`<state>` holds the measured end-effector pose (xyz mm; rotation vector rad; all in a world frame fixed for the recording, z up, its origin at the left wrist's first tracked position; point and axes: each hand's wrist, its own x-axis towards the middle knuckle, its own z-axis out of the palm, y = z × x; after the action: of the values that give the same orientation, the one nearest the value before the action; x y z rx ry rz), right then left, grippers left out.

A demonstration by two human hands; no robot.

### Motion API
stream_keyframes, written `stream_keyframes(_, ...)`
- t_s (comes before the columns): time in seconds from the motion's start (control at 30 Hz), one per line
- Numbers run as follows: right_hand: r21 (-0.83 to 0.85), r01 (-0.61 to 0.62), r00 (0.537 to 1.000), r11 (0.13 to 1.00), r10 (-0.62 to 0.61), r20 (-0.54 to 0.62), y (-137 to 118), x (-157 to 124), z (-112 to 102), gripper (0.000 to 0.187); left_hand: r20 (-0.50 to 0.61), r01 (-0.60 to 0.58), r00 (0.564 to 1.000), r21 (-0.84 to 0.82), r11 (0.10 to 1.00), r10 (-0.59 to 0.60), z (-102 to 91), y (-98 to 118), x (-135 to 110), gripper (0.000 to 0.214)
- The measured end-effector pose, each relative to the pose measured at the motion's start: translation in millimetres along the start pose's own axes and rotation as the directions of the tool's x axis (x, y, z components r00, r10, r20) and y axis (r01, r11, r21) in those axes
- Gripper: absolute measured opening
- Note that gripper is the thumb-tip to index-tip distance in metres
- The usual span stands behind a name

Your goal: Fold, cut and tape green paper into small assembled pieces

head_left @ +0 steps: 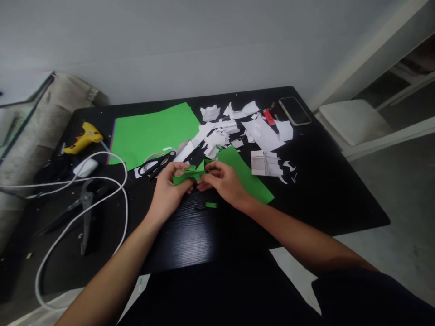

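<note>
Between my two hands is a small folded piece of green paper (pixel 185 177), raised a little over the table. My left hand (pixel 171 188) pinches its left part, thumb in front. On the other side my right hand (pixel 222 181) has its fingers closed on the right end, which they partly hide. A green paper sheet (pixel 253 181) lies under and beyond the right hand. Just below the hands is a tiny green scrap (pixel 211 205). Black-handled scissors (pixel 158 165) rest beside the left hand.
White paper scraps (pixel 217 136) cover the table's back middle. Larger green sheets (pixel 152 131) lie back left. A yellow glue gun (pixel 84 137), white cable (pixel 126 199) and dark shears (pixel 86 213) are at left. A phone (pixel 294 111) and red cutter (pixel 268 117) lie back right.
</note>
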<state>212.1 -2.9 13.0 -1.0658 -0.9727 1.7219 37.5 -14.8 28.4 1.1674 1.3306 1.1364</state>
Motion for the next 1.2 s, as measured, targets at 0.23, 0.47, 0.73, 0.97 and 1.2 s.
stream_keyframes(0.23,-0.043,0.048,0.999,0.998,-0.048,-0.020,4,1,0,0.036,0.038,0.027,0.999,0.000,1.000,-0.027,1.5,0,-1,0.037)
stream_keyframes(0.47,-0.051,0.085,0.994,0.995,-0.088,-0.064,9,2,4,0.027,0.067,-0.029,0.997,0.022,0.999,0.028,2.8,1,-2,0.040)
stream_keyframes(0.73,-0.036,0.108,0.991,0.993,-0.111,-0.070,11,2,4,0.034,0.071,-0.221,0.975,0.148,0.964,0.213,4.3,-7,-6,0.039)
stream_keyframes(0.97,0.085,0.026,0.996,0.996,-0.019,-0.082,7,3,1,0.030,0.181,-0.411,0.911,0.330,0.850,0.371,3.5,-4,-13,0.033)
stream_keyframes(1.2,0.101,0.009,1.000,0.995,-0.008,-0.012,2,2,-1,0.029,0.211,-0.496,0.868,0.343,0.798,0.449,-1.1,-5,-10,0.022)
